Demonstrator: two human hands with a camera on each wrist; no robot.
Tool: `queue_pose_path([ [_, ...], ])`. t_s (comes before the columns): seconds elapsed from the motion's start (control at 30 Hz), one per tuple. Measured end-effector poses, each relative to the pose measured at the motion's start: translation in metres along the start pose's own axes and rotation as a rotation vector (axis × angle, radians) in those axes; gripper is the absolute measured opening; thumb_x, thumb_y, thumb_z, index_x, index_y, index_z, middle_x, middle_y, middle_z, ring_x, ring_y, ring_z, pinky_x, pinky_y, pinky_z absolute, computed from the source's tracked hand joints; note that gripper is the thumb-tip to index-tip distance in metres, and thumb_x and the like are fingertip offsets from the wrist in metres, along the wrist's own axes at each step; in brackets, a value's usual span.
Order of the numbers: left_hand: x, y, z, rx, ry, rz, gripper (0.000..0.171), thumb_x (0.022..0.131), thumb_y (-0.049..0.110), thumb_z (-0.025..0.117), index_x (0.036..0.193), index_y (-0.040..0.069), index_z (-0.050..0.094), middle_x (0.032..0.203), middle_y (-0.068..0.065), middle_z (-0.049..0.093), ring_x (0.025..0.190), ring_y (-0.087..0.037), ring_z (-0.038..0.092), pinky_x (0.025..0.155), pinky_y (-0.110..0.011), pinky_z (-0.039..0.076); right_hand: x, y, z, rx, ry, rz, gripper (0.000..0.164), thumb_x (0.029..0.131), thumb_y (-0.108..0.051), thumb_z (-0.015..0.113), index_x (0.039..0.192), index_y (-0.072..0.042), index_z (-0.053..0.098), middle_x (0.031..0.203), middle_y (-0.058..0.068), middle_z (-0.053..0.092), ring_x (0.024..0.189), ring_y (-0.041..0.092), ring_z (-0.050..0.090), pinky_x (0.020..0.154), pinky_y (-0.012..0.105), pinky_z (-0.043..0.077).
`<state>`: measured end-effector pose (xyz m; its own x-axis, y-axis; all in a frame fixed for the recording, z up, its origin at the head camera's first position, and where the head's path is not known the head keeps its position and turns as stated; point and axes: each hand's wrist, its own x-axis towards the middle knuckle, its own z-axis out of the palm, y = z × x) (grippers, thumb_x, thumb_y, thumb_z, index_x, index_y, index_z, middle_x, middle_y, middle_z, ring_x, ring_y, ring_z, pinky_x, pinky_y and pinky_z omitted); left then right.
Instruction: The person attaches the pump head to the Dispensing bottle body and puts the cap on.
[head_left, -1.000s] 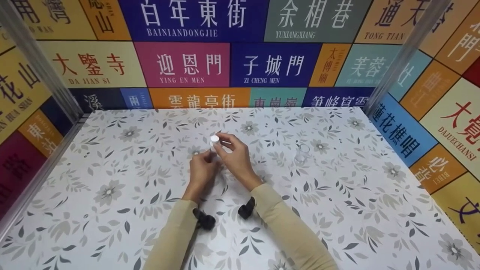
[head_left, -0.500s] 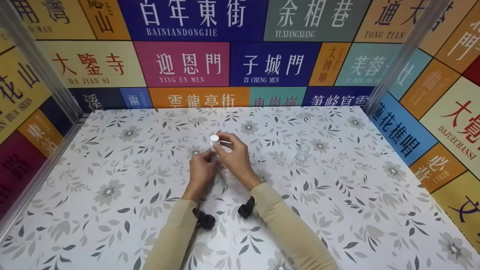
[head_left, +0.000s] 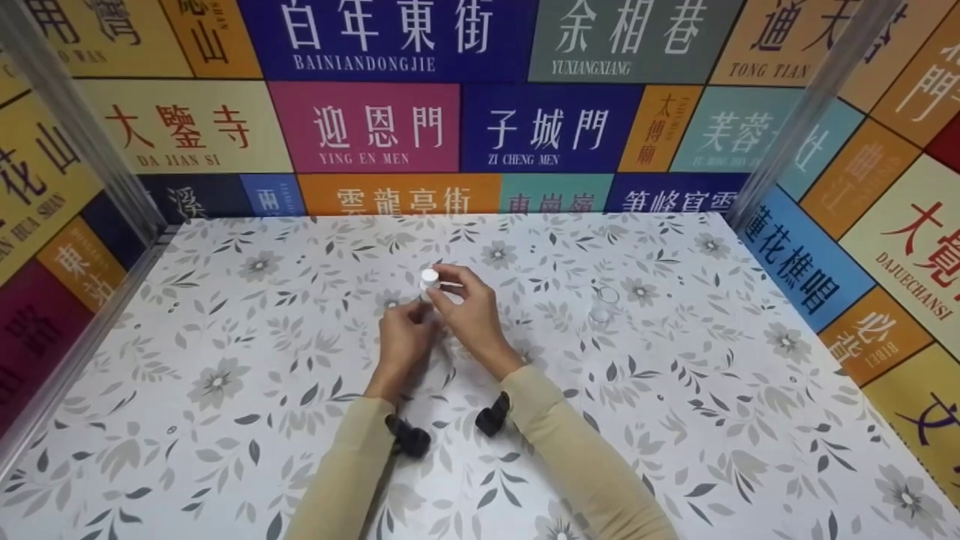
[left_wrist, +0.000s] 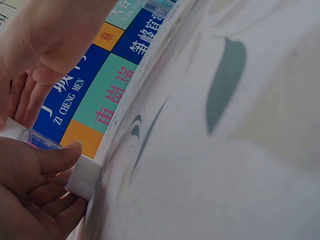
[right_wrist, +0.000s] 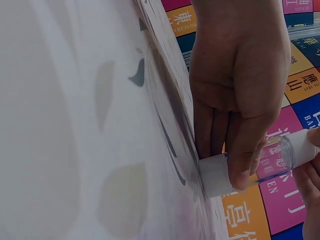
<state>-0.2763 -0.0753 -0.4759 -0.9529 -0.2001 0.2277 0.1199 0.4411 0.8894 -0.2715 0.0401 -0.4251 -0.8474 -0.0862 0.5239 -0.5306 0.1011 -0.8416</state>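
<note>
A small clear bottle (right_wrist: 272, 172) with a white base (left_wrist: 84, 177) and a white cap (head_left: 430, 277) stands upright, its base at the tabletop. My left hand (head_left: 405, 335) grips the bottle low down, thumb pressed to the clear wall just above the base in the left wrist view. My right hand (head_left: 474, 311) pinches the white cap at the top between thumb and fingers. In the right wrist view only a few right fingertips (right_wrist: 311, 182) show at the edge, on the cap. My fingers hide part of the clear wall.
A clear, see-through cylinder (head_left: 602, 306), like a small cup or cover, sits on the table to the right of my hands. White cloth with grey leaves and flowers covers the table (head_left: 300, 450). Coloured sign panels (head_left: 364, 127) rise along the back and sides.
</note>
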Motion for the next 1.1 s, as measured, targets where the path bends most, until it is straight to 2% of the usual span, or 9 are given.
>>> queue_pose_path([
  [0.23, 0.0, 0.0, 0.001, -0.005, 0.0, 0.011, 0.011, 0.081, -0.002, 0.067, 0.087, 0.0, 0.076, 0.079, -0.013, 0.073, 0.073, -0.02, 0.057, 0.069, -0.031, 0.047, 0.001, -0.002, -0.001, -0.003, 0.014, -0.008, 0.034, 0.088, 0.003, 0.069, 0.12, 0.011, 0.062, 0.122, 0.028, 0.066, 0.118, 0.038, 0.063, 0.102, 0.051, 0.05],
  [0.43, 0.0, 0.0, 0.0, 0.019, 0.002, 0.017, 0.007, 0.08, 0.002, 0.07, 0.084, 0.0, 0.076, 0.071, -0.012, 0.07, 0.063, -0.015, 0.052, 0.06, -0.026, 0.043, 0.001, 0.0, -0.001, 0.0, 0.005, -0.016, 0.031, 0.09, 0.004, 0.067, 0.119, 0.014, 0.061, 0.12, 0.029, 0.066, 0.114, 0.04, 0.064, 0.1, 0.05, 0.052],
  [0.67, -0.001, 0.001, 0.0, 0.023, -0.008, -0.014, 0.009, 0.079, 0.005, 0.076, 0.087, 0.0, 0.076, 0.075, -0.013, 0.072, 0.067, -0.017, 0.052, 0.063, -0.028, 0.042, 0.005, 0.038, 0.001, -0.027, 0.006, -0.003, 0.03, 0.091, -0.01, 0.072, 0.119, -0.001, 0.066, 0.118, 0.015, 0.071, 0.11, 0.025, 0.068, 0.095, 0.03, 0.055],
  [0.77, -0.001, 0.001, 0.0, 0.022, -0.01, -0.027, 0.01, 0.08, 0.005, 0.075, 0.089, 0.0, 0.076, 0.077, -0.012, 0.072, 0.069, -0.018, 0.052, 0.064, -0.028, 0.043, 0.006, 0.037, 0.002, -0.025, 0.017, 0.007, 0.032, 0.09, -0.009, 0.073, 0.12, 0.001, 0.065, 0.12, 0.017, 0.07, 0.113, 0.027, 0.067, 0.097, 0.034, 0.055],
  [0.87, 0.0, 0.002, 0.0, 0.014, -0.012, -0.032, 0.006, 0.081, 0.004, 0.072, 0.085, 0.001, 0.075, 0.072, -0.008, 0.067, 0.067, -0.018, 0.051, 0.062, -0.028, 0.041, 0.007, 0.032, 0.002, -0.02, 0.028, 0.011, 0.034, 0.089, -0.005, 0.072, 0.121, 0.005, 0.064, 0.122, 0.021, 0.068, 0.118, 0.032, 0.065, 0.1, 0.041, 0.053],
  [1.03, 0.0, 0.003, 0.0, 0.011, -0.005, -0.023, 0.004, 0.081, 0.002, 0.071, 0.081, 0.0, 0.074, 0.067, -0.006, 0.063, 0.064, -0.018, 0.049, 0.06, -0.027, 0.04, 0.005, 0.014, 0.002, -0.019, 0.013, 0.024, 0.034, 0.09, 0.001, 0.068, 0.122, 0.011, 0.061, 0.125, 0.026, 0.065, 0.121, 0.038, 0.062, 0.103, 0.051, 0.049],
  [1.1, 0.0, 0.003, 0.0, 0.012, -0.003, -0.019, 0.004, 0.08, 0.002, 0.072, 0.082, 0.0, 0.075, 0.067, -0.006, 0.064, 0.064, -0.018, 0.05, 0.06, -0.028, 0.04, 0.003, 0.008, 0.002, -0.035, 0.005, 0.021, 0.035, 0.091, 0.001, 0.068, 0.123, 0.011, 0.06, 0.125, 0.026, 0.065, 0.121, 0.036, 0.062, 0.103, 0.05, 0.05],
])
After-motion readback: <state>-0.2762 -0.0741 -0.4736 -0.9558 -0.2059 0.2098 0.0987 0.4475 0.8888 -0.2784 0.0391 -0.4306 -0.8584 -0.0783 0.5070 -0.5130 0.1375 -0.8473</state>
